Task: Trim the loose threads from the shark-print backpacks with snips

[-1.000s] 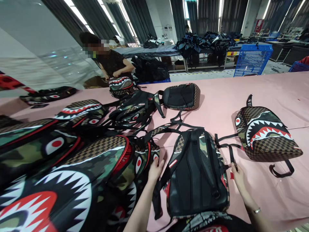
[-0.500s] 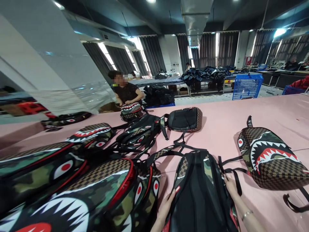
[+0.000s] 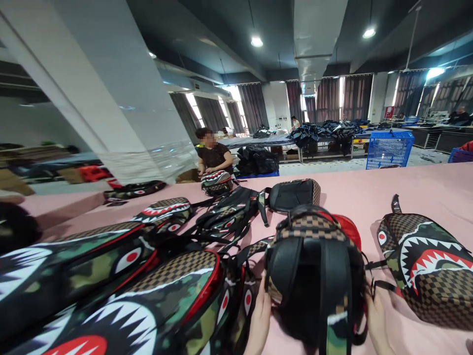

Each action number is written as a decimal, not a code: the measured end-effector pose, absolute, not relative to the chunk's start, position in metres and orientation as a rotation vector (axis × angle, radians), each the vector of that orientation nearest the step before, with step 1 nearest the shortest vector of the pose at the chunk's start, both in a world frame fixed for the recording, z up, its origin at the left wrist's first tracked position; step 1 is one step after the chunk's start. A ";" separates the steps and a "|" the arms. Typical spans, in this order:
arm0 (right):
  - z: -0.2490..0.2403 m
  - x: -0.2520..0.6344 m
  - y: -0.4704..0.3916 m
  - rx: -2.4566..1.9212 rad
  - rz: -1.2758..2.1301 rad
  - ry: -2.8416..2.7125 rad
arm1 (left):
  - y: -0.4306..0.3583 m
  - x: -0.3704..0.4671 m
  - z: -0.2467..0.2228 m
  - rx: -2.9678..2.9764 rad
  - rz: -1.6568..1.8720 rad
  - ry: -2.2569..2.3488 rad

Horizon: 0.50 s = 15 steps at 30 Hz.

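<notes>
A black backpack (image 3: pixel 314 276) with brown checks on top and camouflage on one strap stands raised at the lower centre, its straps facing me. My left hand (image 3: pixel 261 305) grips its left side, fingers partly hidden behind it. On the opposite side my right hand (image 3: pixel 375 310) is closed on the backpack's edge. A red panel (image 3: pixel 349 230) shows behind its top right. Close by on the right lies a shark-mouth backpack (image 3: pixel 424 251), and on the left is a pile of similar shark-face backpacks (image 3: pixel 177 286).
The pink table (image 3: pixel 354 190) spreads beneath the bags. Beyond it a person (image 3: pixel 214 153) handles a small shark bag (image 3: pixel 217 183). A blue crate (image 3: pixel 389 149) stands behind the table. More bags and loose straps lie at centre left.
The black backpack, lying flat before, is now lifted upright with its checked top showing, and both hands have moved with it. The view has tilted up and shifted left.
</notes>
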State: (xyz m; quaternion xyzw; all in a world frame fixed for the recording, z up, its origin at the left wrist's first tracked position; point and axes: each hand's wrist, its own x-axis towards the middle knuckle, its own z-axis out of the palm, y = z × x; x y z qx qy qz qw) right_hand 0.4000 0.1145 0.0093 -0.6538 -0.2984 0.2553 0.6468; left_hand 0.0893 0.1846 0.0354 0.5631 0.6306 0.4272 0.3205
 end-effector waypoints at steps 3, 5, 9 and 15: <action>-0.017 0.378 0.095 -1.572 0.571 -0.790 | 0.176 0.090 0.038 1.307 1.097 1.713; -0.024 0.368 0.083 -1.550 0.575 -0.915 | 0.165 0.087 0.049 1.264 1.189 1.725; -0.018 0.367 0.074 -1.524 0.594 -0.992 | 0.144 0.085 0.096 1.530 1.544 1.678; -0.003 0.381 0.075 -1.638 0.684 -0.874 | 0.152 0.097 0.165 2.089 1.626 1.542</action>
